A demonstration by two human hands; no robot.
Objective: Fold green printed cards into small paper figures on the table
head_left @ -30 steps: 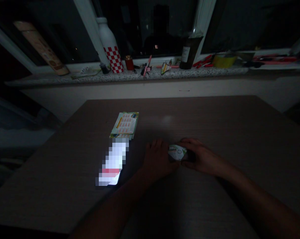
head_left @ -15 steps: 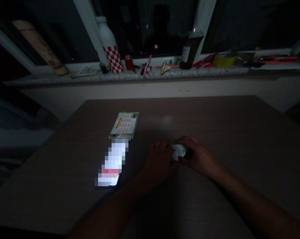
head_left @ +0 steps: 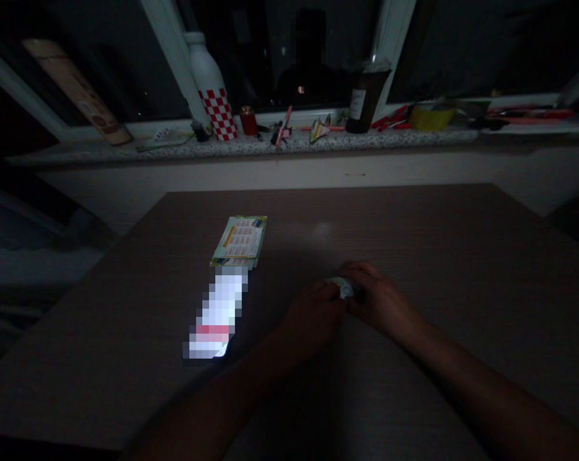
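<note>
Above the middle of the table, a green-and-white printed card [head_left: 345,288] is held between my two hands and looks curved. My left hand [head_left: 318,312] is closed on its left side, fingers bent over it. At its right edge, my right hand [head_left: 373,294] grips with the thumb below and the fingers above. Fingers and dim light hide much of the card. To the left lies a small stack of printed cards [head_left: 241,238] with rows of orange print, and a lit phone [head_left: 217,314] with a blurred screen sits just in front of it.
The wooden table [head_left: 437,237] reaches back to a wall under a speckled windowsill [head_left: 270,147]. On the sill stand a white bottle with red checks [head_left: 215,96], a tan bottle [head_left: 80,93], a dark cup [head_left: 363,102], a red jar [head_left: 247,121] and a yellow tape roll [head_left: 432,117].
My left hand has shifted slightly right and its fingers now cover more of the card. The right hand's fingers have also closed further over it. The phone and stack have not moved.
</note>
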